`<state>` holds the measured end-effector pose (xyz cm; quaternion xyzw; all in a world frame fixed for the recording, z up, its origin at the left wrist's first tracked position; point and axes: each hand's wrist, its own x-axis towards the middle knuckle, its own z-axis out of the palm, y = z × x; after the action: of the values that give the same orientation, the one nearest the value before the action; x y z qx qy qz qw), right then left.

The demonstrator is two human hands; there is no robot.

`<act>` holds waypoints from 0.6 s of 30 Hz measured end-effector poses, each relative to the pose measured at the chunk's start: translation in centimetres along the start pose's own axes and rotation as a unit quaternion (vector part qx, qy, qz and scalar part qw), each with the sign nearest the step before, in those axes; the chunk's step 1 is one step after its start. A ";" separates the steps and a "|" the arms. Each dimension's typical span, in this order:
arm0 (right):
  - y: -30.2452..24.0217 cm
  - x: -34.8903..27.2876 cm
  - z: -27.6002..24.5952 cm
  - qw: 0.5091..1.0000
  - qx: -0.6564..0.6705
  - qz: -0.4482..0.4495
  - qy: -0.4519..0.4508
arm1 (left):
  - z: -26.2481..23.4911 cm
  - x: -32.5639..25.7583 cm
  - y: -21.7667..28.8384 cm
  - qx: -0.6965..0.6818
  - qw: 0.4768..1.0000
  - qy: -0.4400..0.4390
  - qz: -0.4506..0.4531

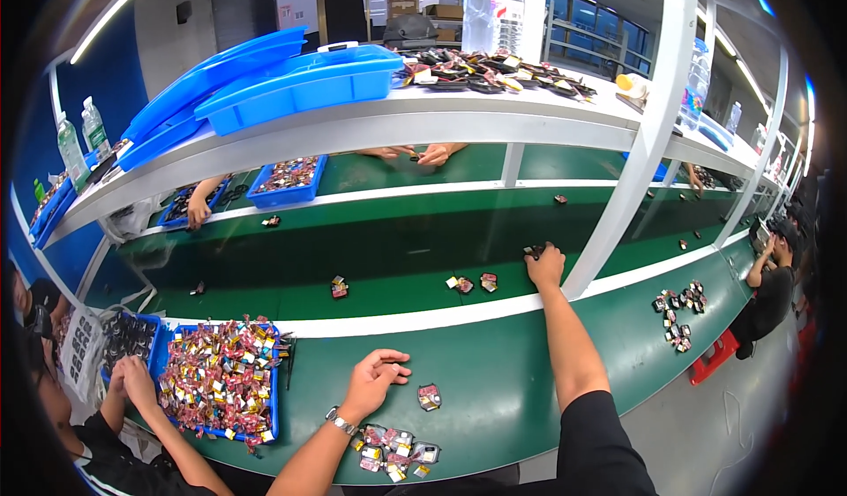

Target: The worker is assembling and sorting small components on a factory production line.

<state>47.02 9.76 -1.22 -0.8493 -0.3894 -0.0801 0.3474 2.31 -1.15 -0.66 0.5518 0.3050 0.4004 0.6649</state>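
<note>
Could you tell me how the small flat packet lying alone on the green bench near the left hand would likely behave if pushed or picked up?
The small packet lies flat beside the left hand, so it would probably slide rather than roll or tip. It looks thin and small, so likely light. Its glossy wrapping suggests it may be slippery on the smooth green bench.

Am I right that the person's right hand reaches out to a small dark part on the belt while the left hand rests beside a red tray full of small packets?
Not quite: in the head view the tray of packets is blue, not red. The right hand does reach a small dark part on the belt, with the left hand beside the tray.

bright overhead tube lighting; sharp centre; edges bent, dark vignette.
</note>
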 end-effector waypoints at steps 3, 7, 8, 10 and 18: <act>0.1 0.2 -0.1 0.999 0.040 -0.032 0.007 | -0.1 0.0 -0.2 0.000 1.000 -0.003 -0.001; -2.1 -3.7 -2.6 0.975 0.173 -0.136 -0.017 | -0.5 -0.2 -0.4 0.007 1.000 -0.004 0.002; -3.9 -6.0 -3.9 0.956 0.252 -0.107 -0.104 | -0.8 -0.5 -0.3 0.007 1.000 0.004 0.000; -4.7 -10.6 -6.4 0.928 0.281 -0.166 -0.177 | -0.7 -0.4 -0.3 0.027 1.000 0.002 0.000; -8.2 -21.0 -10.4 0.865 0.234 -0.291 -0.335 | -0.3 -0.2 -0.6 0.040 0.999 -0.004 0.009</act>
<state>28.21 -6.00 2.28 -0.5671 -0.7189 0.2054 0.3456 2.04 -1.22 -1.31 0.5824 0.3131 0.3918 0.6397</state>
